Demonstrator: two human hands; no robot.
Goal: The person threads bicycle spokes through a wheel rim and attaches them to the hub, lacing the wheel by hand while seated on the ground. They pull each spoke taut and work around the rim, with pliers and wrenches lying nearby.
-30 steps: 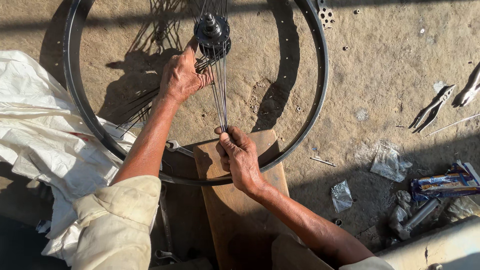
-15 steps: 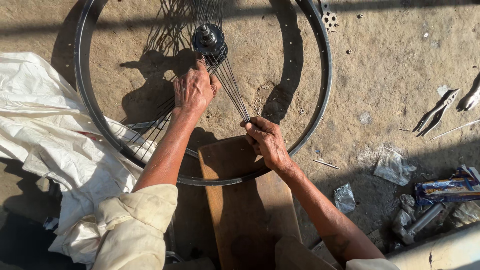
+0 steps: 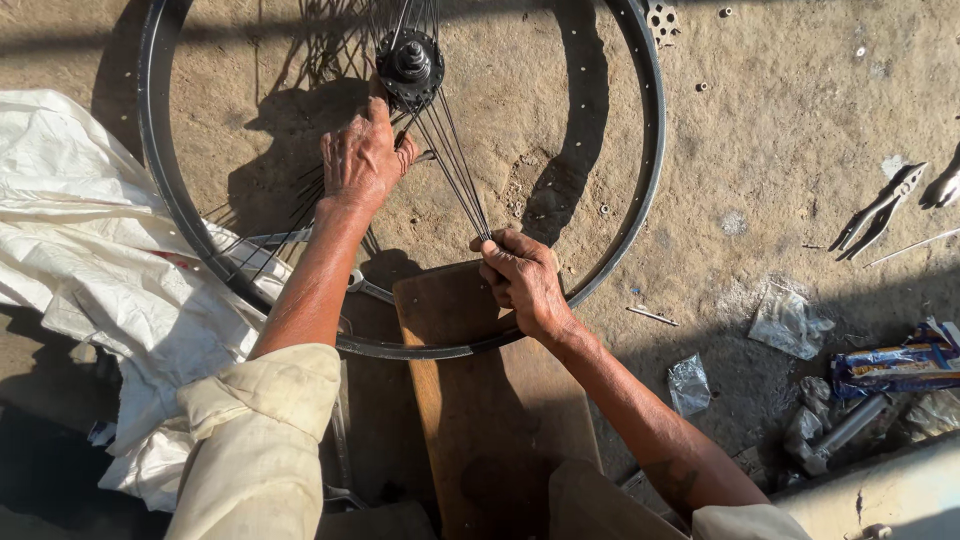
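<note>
Black bicycle rim [image 3: 648, 150] is lying on dirt, now nearer to me than before | my left hand [image 3: 362, 160] is closing on spokes beside the hub [image 3: 410, 62] | my right hand [image 3: 520, 275] is pinching a spoke bundle [image 3: 460, 175] above the wooden board [image 3: 480, 400] | lacing is going on

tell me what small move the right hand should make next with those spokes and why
Probably fan out one spoke from the bundle of spokes and lead it toward a hole in the rim. The right hand grips their loose ends bunched together, while the left hand steadies things beside the hub; none reaches the rim yet.
</note>
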